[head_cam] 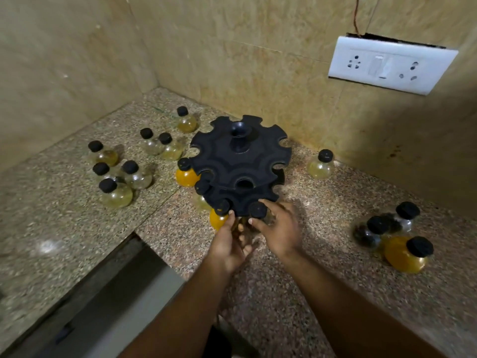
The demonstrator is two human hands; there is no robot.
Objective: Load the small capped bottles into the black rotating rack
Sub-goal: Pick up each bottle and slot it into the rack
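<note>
"Black rotating rack (238, 161) is standing just beyond the grip. Why is the person holding on that way?"

"The right hand (278, 233) is pinching a capped bottle (257, 210) at its neck, probably seating it in the nearest notch. The left hand (229, 244), fingers extended, is touching the orange bottle (218, 219) beside the grip, seemingly steadying it. Only the gripped bottle's round dark cap is showing."

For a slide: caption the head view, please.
Right hand holds a capped bottle at the black rack, left hand alongside.
</note>
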